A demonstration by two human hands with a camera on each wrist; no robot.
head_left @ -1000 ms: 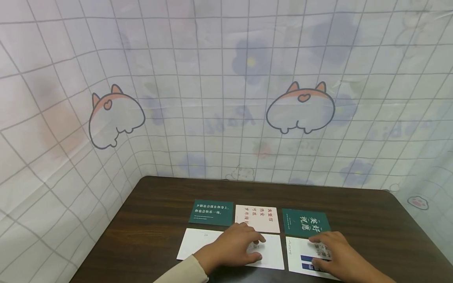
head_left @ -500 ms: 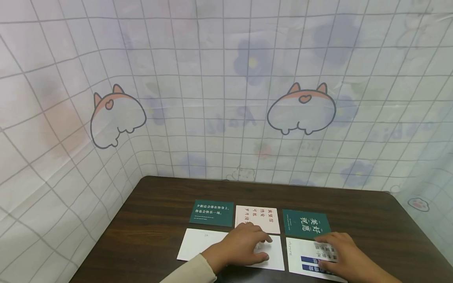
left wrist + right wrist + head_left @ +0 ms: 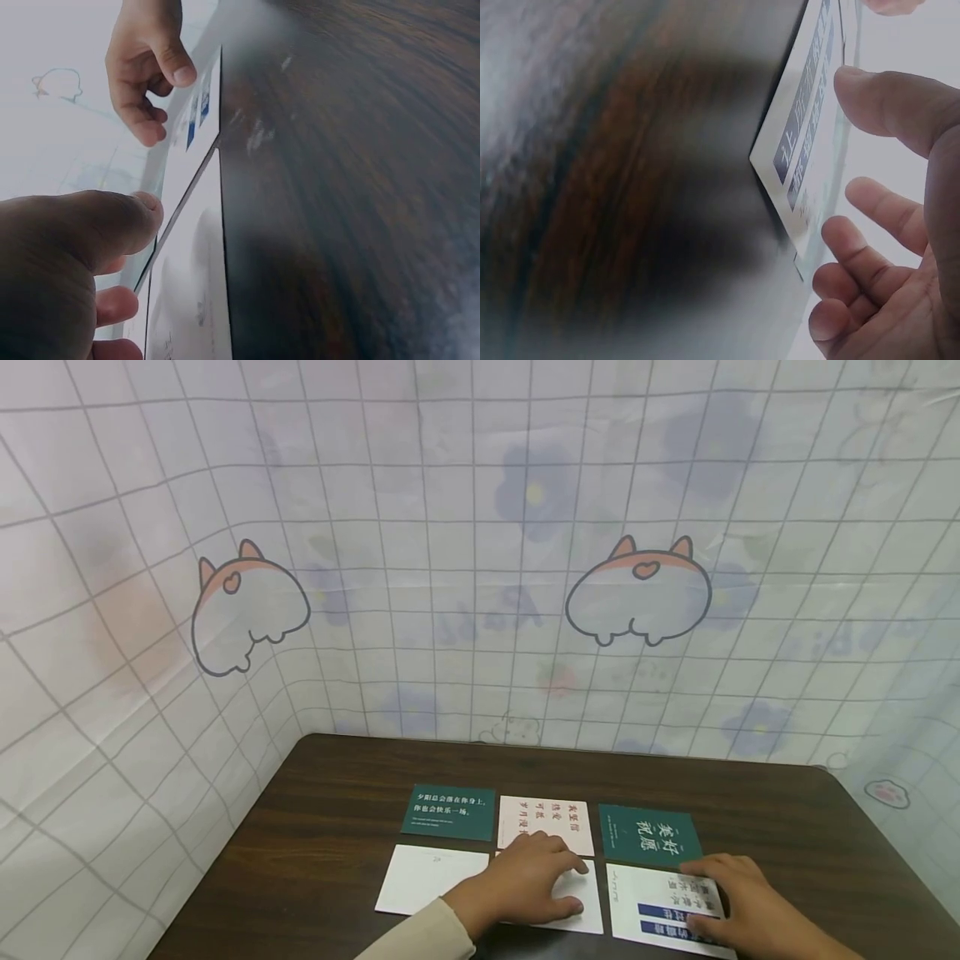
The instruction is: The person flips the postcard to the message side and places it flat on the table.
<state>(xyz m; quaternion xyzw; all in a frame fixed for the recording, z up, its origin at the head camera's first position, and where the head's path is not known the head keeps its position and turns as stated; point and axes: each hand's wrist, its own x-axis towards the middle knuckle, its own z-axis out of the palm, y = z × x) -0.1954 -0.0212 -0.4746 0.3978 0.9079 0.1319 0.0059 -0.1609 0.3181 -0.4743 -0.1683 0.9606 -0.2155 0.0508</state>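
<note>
Left hand [image 3: 528, 881] and right hand [image 3: 742, 900] slid slightly right. Both loosely curved, thumbs apart from fingers, gripping nothing: left over white card [image 3: 581, 888], near-row middle; right over striped card [image 3: 652, 891], near-row right. Cards flat on table [image 3: 337, 827].

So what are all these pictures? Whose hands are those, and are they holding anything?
There's no robot here, just a person's two bare hands. The wide view comes from a camera on the person's head, looking forward and down. The tilted close-ups come from cameras worn on each wrist.

On the dark brown table lie six cards in two rows. At the back: a left green card, a pale pink card and a right green card. In front: a left white card, a middle white card and a blue-barred card.

The left hand is over the middle white card, and the right hand is over the blue-barred card. Neither is gripping anything.
</note>
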